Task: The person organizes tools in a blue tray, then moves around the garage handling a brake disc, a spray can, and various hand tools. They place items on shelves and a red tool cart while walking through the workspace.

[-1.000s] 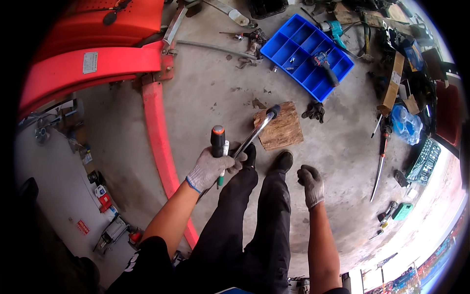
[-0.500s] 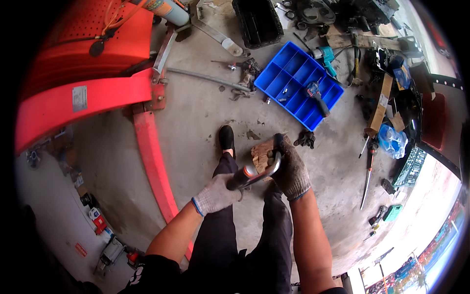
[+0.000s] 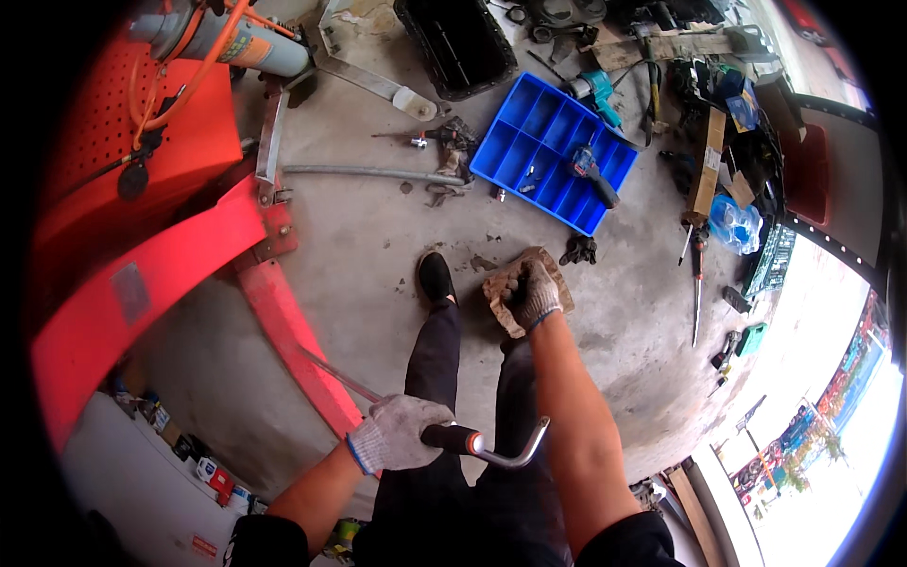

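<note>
My left hand (image 3: 402, 432), in a pale knitted glove, is closed around a bent metal bar (image 3: 518, 455) with a dark grip. One end of the bar hooks upward in front of my right thigh; a straight length slants away to the left over the red beam. My right hand (image 3: 539, 291), gloved and stained dark at the fingers, is curled against a rough brown piece (image 3: 503, 307) with ragged edges near my right foot. Whether that piece is wood or cardboard I cannot tell. What the right fingers hold, if anything, is hidden.
A red lift arm (image 3: 298, 340) runs along my left. Ahead lie a grey pipe (image 3: 368, 174), a blue divided tray (image 3: 501, 151) with a cordless power tool (image 3: 588, 165), a black pan (image 3: 453, 57) and a dark glove (image 3: 578, 249). Tools and parts line the right side, including a long screwdriver-like tool (image 3: 698, 283).
My left hand has drawn the bent bar down and left, toward my lap. The right hand has let go of the bar and reached down to the brown piece.
</note>
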A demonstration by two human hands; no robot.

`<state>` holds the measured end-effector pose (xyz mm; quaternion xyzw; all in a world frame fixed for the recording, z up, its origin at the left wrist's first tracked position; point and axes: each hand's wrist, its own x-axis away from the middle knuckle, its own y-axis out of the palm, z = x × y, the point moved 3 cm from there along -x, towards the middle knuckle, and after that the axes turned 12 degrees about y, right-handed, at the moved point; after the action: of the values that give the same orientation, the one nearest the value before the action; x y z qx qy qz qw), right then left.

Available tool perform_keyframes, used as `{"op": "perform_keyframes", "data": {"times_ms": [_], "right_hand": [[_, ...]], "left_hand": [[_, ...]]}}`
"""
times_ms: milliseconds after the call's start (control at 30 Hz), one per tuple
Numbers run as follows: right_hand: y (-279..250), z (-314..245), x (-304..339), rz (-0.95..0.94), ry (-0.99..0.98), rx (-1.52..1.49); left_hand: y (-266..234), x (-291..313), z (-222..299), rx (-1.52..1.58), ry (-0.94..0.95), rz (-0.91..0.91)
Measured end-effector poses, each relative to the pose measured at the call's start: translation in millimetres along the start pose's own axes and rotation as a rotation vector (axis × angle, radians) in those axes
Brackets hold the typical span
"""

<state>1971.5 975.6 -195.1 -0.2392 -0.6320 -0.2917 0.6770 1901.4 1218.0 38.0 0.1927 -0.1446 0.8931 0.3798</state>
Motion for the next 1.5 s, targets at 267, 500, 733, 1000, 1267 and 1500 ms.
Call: {"op": "perform_keyframes", "data": {"times_ms": [267, 500, 733, 1000, 1267, 1500], "right_hand": [[-83.8, -55.4, 61.2, 0.141, -0.216, 0.587], [-105.2, -97.6, -47.5, 0.01, -0.231, 0.425], [-57.4, -209.7, -215.2, 0.32, -0.488, 0.896], [-5.5, -250.2, -264.2, 0.796, -0.812, 1.615], [11.6, -261.4, -275.8, 0.489, -0.985, 1.947], [66.8, -223.9, -284.8, 0.489, -1.226, 2.182]], "left_hand": [[-38.0, -40.9, -147.4, -0.108, -0.726, 0.419], [-74.4, -103.7, -253.5, 0.221, -0.742, 0.799], [-54.1, -170.6, -414.3, 0.005, -0.856, 0.792], [-33.2, -191.8, -537.8, -0.313, -0.893, 0.727], [-38.0, -204.3, -544.8, -0.476, -0.811, 0.799], [-37.8, -255.4, -454.4, 0.477, -0.477, 0.661]]}}
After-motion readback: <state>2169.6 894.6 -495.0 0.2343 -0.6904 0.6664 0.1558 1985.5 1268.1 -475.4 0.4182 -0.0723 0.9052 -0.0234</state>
